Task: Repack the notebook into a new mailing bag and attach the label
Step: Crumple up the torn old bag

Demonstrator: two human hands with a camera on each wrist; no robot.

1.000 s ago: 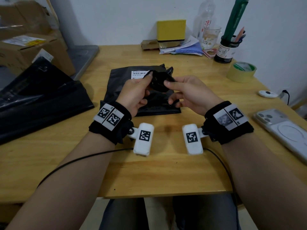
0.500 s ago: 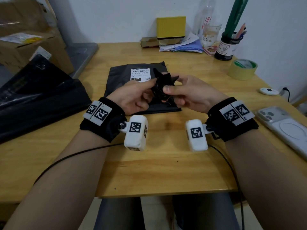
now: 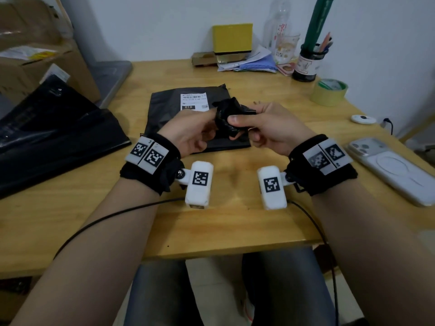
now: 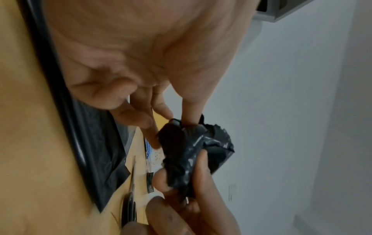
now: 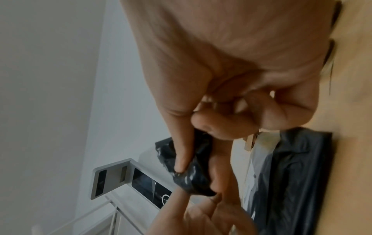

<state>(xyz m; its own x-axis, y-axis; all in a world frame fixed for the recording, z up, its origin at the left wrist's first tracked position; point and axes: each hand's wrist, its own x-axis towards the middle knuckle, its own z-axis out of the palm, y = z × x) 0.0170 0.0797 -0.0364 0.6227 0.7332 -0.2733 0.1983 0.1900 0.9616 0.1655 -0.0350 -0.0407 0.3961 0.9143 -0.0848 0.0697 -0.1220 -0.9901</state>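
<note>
A black mailing bag [image 3: 164, 118] lies flat on the wooden table [image 3: 235, 227], a white printed label [image 3: 194, 102] stuck near its far edge. No notebook shows. Just above the bag's right half, both hands hold a crumpled wad of black plastic [image 3: 229, 114]. My left hand [image 3: 211, 118] pinches its left side with thumb and fingertips [image 4: 189, 117]. My right hand [image 3: 240, 122] grips the right side, thumb [image 5: 181, 159] pressed on top and fingers curled under. The wad [image 4: 201, 147] is small and tightly scrunched [image 5: 193, 179].
A stack of black bags [image 3: 47, 137] and cardboard boxes [image 3: 35, 60] fill the left. At the right lie a phone [image 3: 388, 168], a small white device [image 3: 363, 119] and a tape roll [image 3: 328, 91]. A pen pot [image 3: 308, 64], yellow box [image 3: 231, 41] and papers line the back.
Both hands have drawn slightly nearer to me and squeezed the black wad tighter. The label on the bag, partly covered before, now shows in full.
</note>
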